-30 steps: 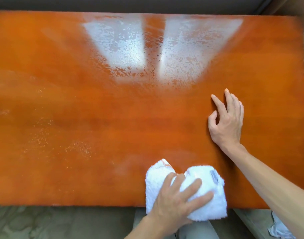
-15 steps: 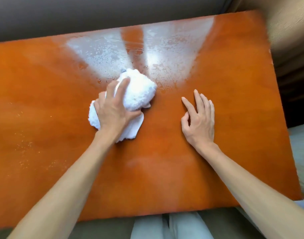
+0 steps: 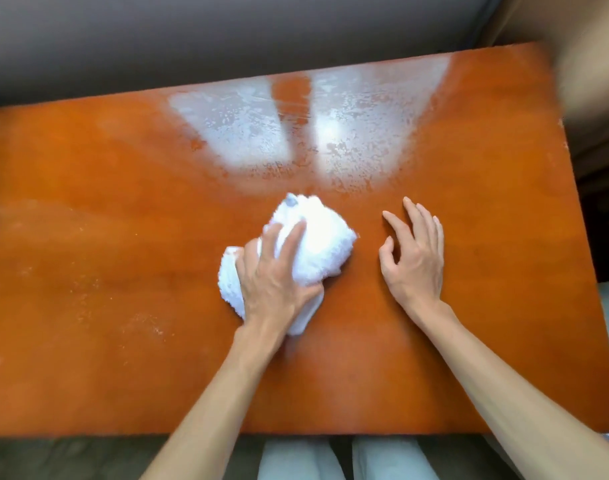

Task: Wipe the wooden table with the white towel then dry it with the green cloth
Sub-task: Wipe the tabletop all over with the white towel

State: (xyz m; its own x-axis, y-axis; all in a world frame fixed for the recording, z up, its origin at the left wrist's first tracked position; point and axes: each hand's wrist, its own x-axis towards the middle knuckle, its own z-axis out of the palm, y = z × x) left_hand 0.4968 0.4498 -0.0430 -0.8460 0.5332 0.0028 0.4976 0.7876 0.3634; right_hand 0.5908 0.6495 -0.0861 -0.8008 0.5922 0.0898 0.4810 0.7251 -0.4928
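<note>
Head view looks down on one orange-brown rectangular wooden table (image 3: 123, 209), its long axis running left to right across the picture, with the right end sitting a little higher in the frame than the left. One bunched white terry towel (image 3: 310, 244) lies on the tabletop near the middle, slightly left of centre. Its lump is longer than it is wide, and that long axis slants from the near left up to the far right; the bulkier rounded end points away toward the far edge, and a thinner tail trails back under the wrist. A small grey tag or mark shows at the towel's far tip.

Two bare hands are on the table. The left hand (image 3: 279, 282) presses on top of the towel, fingers curled over the bunched cloth and gripping it, thumb tucked against its near side. The right hand (image 3: 414, 258) lies just to the right of the towel, apart from it, palm down on bare wood with fingers spread loosely and holding nothing; the thumb is bent slightly inward.

Two pale glossy patches (image 3: 358, 133) shine on the far half of the table, split by a strip of orange wood. Faint speckled residue (image 3: 88, 292) dots the near left area. Two pale-trousered knees (image 3: 330, 459) show below the near edge.
</note>
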